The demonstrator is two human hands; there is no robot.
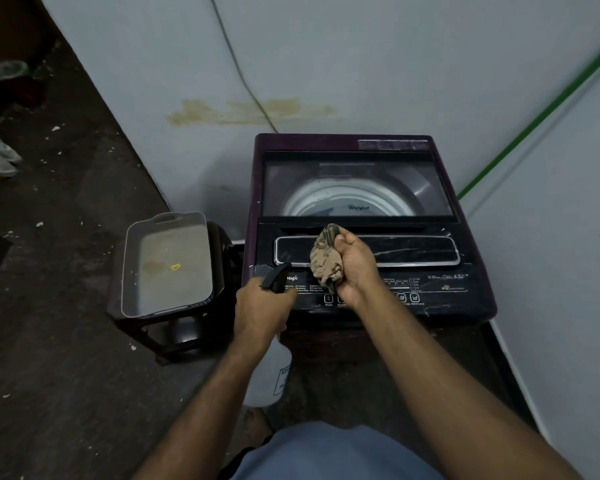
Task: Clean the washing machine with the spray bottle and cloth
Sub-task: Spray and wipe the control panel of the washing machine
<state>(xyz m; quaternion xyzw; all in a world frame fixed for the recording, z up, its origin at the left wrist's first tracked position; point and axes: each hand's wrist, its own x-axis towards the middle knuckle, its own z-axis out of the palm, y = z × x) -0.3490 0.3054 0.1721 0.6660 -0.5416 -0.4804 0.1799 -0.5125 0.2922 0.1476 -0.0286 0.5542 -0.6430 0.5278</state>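
A dark purple washing machine [368, 230] was seen standing in a corner between two pale walls, its glass lid closed and the drum visible through it. A spray bottle [269, 368] was gripped by the left hand [260, 310] just in front of the machine's front left corner — the fingers were curled round the neck under the black trigger head, whose nozzle pointed up toward the control panel, while the white body hung below the wrist. A crumpled brown cloth [326, 259] was clenched in the right hand [355, 268], held over the control panel near the front edge of the lid; whether the cloth touched the surface could not be told. Beside the machine on its left, a dark stool [160, 327] was placed, and on it a grey tray [132, 271] was set, with a small yellow scrap [175, 267] lying on its stained bottom. A green pipe [541, 116] was run slantwise along the right-hand wall, and a thin cable [239, 71] was led down the back wall behind the machine. A yellowish stain [250, 112] was marked on that wall. The dark floor [66, 341] was littered with pale specks.
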